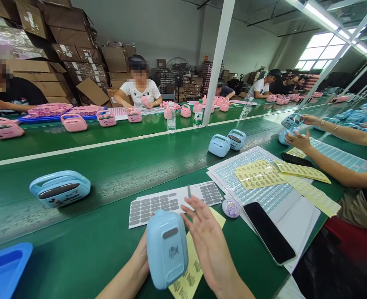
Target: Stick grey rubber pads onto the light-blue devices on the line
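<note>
My left hand (142, 254) grips a light blue plastic device (166, 248) from behind, holding it upright with its flat back toward me; most of that hand is hidden by the device. My right hand (205, 237) hovers just right of the device with fingers spread, and a small grey sticker (189, 191) sticks up from one fingertip. Under both hands lies a yellow label sheet (192, 265). Just beyond them is a white sheet of grey oval stickers (158, 204).
Another blue device (60, 188) lies on the green conveyor belt (114, 166), two more (227, 143) farther right. A black phone (269, 231), a small round case (231, 207) and sticker sheets (258, 174) sit to my right. A co-worker's arms (323, 160) reach in there. People across handle pink devices.
</note>
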Motion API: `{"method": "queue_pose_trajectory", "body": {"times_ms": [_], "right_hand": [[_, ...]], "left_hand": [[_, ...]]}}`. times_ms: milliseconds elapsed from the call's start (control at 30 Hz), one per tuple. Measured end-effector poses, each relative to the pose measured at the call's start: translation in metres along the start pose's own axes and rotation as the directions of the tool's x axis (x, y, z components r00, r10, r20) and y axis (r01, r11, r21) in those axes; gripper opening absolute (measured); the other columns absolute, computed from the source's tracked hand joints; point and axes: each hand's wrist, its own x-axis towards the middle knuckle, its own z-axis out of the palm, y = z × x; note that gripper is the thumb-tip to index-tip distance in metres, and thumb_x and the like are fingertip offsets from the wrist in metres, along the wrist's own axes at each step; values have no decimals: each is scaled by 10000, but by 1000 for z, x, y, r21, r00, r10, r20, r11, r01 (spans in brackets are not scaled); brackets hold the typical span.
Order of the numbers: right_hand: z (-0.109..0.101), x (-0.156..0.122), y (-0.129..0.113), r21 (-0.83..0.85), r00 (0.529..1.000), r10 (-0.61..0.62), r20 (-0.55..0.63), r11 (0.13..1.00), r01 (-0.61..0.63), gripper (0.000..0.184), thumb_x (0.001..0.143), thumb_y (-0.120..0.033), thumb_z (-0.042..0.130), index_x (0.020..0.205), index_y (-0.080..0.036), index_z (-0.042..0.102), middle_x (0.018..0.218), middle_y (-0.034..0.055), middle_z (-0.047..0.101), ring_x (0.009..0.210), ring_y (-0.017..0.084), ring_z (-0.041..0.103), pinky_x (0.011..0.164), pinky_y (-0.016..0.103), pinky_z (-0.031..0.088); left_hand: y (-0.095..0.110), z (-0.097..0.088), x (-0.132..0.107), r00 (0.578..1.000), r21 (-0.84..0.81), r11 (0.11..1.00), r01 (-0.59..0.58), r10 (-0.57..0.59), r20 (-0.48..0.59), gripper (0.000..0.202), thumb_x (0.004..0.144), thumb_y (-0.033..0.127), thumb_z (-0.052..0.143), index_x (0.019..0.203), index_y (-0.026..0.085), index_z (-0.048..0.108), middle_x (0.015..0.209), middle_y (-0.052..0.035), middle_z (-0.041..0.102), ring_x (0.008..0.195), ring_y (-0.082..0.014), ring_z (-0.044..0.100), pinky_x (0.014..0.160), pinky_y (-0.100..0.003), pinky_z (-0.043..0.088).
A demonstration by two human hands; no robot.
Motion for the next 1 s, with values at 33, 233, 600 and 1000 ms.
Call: {"method": "queue_pose_trajectory", "body": {"times_ms": [33,233,600,1000], "right_hand": [[-4,-1,0,-61,999,-14,-34,998,12,348,785,-434,685,1071,-257,597,1381,57,490,1298,223,444,1112,396,338],[-21,-24,-4,-595,996,72,54,803,-25,302,794,-496,619,700,-211,584,1438,74,401,1366,275,326,1074,427,334],[-6,-39,-8,-758,979,198,54,647,-89,162,818,-351,560,709,-231,550,1477,68,393,1366,292,349,1014,481,354],[-6,-39,-4,-824,988,147,43,564,-48,91,795,-244,561,706,-227,549,1465,56,414,1363,291,362,1017,438,370]], "left_hand": [[0,1,0,999,-23,1000,9,-10,-40,354,738,431,697,538,165,577,475,20,573,467,-128,475,580,-282,409],[-2,2,-2,999,14,1000,22,-23,47,413,703,515,700,530,162,574,495,1,575,473,-145,499,596,-305,430],[-3,10,-8,972,70,996,61,-75,221,523,711,662,600,641,145,646,675,-81,679,638,-240,619,674,-382,477],[-3,15,-10,996,11,1000,-19,18,87,412,721,545,664,601,156,600,608,-52,640,640,-242,610,730,-415,474]]}}
